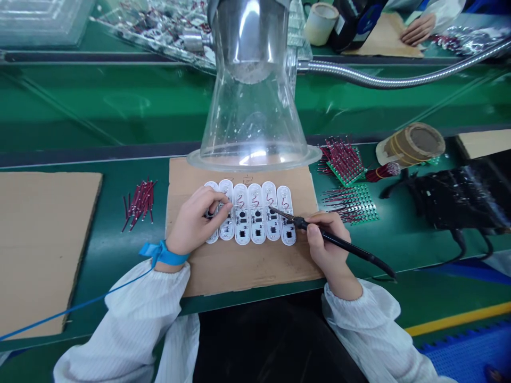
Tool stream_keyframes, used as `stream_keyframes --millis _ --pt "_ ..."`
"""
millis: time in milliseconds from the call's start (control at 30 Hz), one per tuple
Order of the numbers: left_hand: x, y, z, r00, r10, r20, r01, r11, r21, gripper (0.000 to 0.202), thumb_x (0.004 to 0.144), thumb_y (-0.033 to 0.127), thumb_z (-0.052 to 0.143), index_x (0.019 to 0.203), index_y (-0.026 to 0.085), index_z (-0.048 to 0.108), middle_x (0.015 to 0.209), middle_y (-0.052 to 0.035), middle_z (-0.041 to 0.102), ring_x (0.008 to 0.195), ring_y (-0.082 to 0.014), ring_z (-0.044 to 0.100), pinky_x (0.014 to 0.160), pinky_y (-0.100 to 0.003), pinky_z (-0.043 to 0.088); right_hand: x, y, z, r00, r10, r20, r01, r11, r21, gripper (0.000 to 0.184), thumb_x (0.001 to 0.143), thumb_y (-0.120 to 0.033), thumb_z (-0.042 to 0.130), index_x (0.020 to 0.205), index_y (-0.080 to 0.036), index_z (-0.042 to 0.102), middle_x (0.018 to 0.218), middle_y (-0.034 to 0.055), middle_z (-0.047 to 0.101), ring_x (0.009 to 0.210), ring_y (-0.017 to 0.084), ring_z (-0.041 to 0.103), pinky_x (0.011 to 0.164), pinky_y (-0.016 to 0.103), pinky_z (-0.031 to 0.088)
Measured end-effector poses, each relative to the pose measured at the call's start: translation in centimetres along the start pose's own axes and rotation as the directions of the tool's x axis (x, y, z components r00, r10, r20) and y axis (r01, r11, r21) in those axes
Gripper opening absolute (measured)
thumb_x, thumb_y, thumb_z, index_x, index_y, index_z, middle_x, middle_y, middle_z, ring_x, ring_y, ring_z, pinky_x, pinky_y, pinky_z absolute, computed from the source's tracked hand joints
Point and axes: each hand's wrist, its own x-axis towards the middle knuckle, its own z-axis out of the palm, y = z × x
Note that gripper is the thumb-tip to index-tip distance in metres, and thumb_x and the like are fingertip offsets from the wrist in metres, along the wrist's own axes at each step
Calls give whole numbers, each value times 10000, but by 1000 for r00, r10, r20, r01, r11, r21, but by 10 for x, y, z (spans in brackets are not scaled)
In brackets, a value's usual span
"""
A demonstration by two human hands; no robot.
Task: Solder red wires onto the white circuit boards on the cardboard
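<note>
Several white oval housings with small circuit boards (pixel 256 223) lie side by side in a row on a cardboard sheet (pixel 247 271). Red wires curl over their upper halves. My right hand (pixel 330 242) grips a soldering iron (pixel 355 250), its tip at the second housing from the right, close to the red wire. My left hand (pixel 197 218), wearing a blue wrist strap (pixel 165 254), hovers over the leftmost housings and partly hides them. Its thumb and fingertips are pinched on a thin, pale strand of solder wire (pixel 240 206) that reaches toward the iron's tip.
A clear fume hood (pixel 253 122) hangs just beyond the housings. Loose red wires (pixel 139 203) lie left. Green boards with red wires (pixel 351 205), a round container (pixel 411 144) and a black object (pixel 463 191) stand right. A co-worker's hand (pixel 418 29) rests on the upper shelf.
</note>
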Motion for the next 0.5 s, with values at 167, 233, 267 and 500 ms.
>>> stream_keyframes --millis 167,233,267,500 --pt "-5 -7 -5 985 -102 -139 97 995 -36 110 1028 149 701 994 240 649 796 39 462 719 -156 504 685 -319 396 2 -9 2 997 -27 -73 33 996 86 99 1060 -358 732 1033 -264 718 873 6 720 705 192 713 626 328 562" --pt "-5 -9 -6 983 -113 -147 107 993 -49 103 1025 164 702 982 239 646 796 38 456 715 -157 501 685 -323 396 2 -15 6 990 -24 -137 43 990 134 129 1069 -379 714 1023 -259 706 855 6 703 685 190 695 606 329 551" --pt "-5 -9 -7 985 -113 -134 107 993 -51 100 1024 170 700 976 239 646 795 36 457 712 -159 501 680 -324 394 2 -18 9 988 -18 -155 41 989 142 144 1072 -393 707 1018 -259 701 844 5 696 672 191 686 593 330 546" --pt "-3 -5 -6 990 -124 -62 123 992 -22 85 1032 196 671 963 239 643 775 29 457 696 -171 499 651 -335 387 -3 -20 24 997 48 -59 -46 998 47 196 1069 -462 689 1009 -276 706 817 12 731 620 204 697 543 345 544"
